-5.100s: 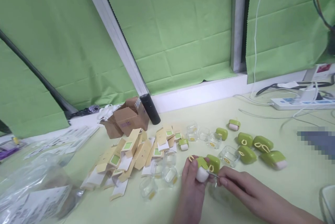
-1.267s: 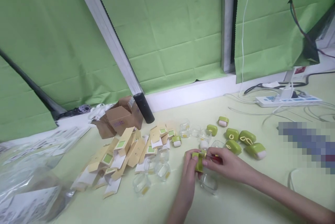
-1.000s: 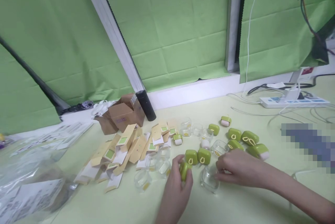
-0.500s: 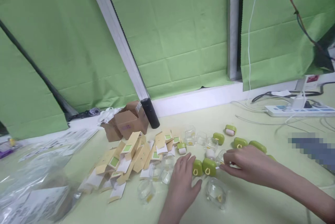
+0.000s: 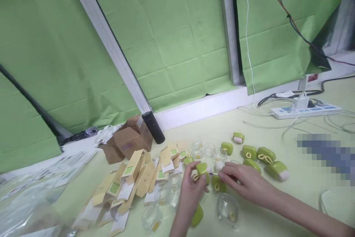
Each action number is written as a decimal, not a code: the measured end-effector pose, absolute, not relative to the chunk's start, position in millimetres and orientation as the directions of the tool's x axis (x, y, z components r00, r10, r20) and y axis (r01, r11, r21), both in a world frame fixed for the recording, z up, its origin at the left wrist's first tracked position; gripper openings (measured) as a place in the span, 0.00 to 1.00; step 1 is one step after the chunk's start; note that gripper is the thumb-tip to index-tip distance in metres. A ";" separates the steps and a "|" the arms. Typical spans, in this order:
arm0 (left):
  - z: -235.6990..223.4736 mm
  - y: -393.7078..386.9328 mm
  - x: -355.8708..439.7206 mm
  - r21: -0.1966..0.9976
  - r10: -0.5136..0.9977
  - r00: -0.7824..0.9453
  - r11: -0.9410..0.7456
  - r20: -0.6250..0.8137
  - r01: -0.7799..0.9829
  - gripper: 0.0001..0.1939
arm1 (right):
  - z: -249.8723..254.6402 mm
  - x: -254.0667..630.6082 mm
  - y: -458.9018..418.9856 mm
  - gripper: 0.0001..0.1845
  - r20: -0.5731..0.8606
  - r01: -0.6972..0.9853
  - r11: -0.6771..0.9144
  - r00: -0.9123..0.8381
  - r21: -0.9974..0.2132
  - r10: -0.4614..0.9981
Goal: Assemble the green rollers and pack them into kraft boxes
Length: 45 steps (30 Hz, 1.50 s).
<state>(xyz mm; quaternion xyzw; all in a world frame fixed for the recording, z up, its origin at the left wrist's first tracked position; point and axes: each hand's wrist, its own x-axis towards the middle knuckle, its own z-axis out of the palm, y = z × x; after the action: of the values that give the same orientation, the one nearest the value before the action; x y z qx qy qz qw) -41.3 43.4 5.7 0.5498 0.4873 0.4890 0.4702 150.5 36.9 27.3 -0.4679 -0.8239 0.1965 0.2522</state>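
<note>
My left hand [image 5: 188,189] is closed around a small green case [image 5: 203,170] with a yellow loop and a whitish part facing right. My right hand [image 5: 242,179] pinches a thin metal tool [image 5: 213,173], its tip at that whitish part; the tool's handle is hidden in the fingers. Just below the right fingers stands another green case [image 5: 217,185]. Beside my left wrist lies a further green case [image 5: 197,215], partly covered by it. A clear plastic box [image 5: 227,207] with a yellow mark sits between my forearms.
Several green cases [image 5: 266,154] lie to the right. Clear boxes [image 5: 152,218] and opened cream cartons [image 5: 145,176] spread to the left. Behind stand a brown cardboard box [image 5: 129,141] and a black cylinder [image 5: 153,128]. A power strip [image 5: 307,110] with cables lies at the back right.
Half a second ago my left hand was spread and held nothing; now it grips a green case. My right hand has brought the tool's tip to it. The view has shifted.
</note>
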 end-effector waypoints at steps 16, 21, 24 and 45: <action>-7.9 30.3 -31.5 0.990 0.995 0.033 -0.096 0.093 0.099 0.21 | 15.8 137.2 44.0 0.22 0.260 0.682 0.462 -0.384 -0.567 0.886; -1.4 27.6 -29.7 0.968 0.990 0.006 -0.142 0.144 0.206 0.18 | 25.3 129.0 62.5 0.22 0.229 0.682 0.435 -0.375 -0.587 0.898; -2.1 29.2 -32.1 0.970 0.984 -0.032 -0.170 0.178 0.172 0.17 | 34.0 126.5 65.1 0.24 0.212 0.649 0.411 -0.365 -0.641 0.907; 6.6 38.1 -49.9 0.961 0.978 0.002 -0.205 0.208 0.187 0.14 | 16.3 118.8 60.0 0.23 0.128 0.437 0.320 -0.414 -0.840 0.901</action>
<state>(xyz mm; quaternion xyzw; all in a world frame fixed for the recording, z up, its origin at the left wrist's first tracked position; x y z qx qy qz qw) -49.9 38.1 6.6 0.5894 0.4941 0.5050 0.3917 118.8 60.0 16.3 -0.4451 -0.7518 0.3765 0.3081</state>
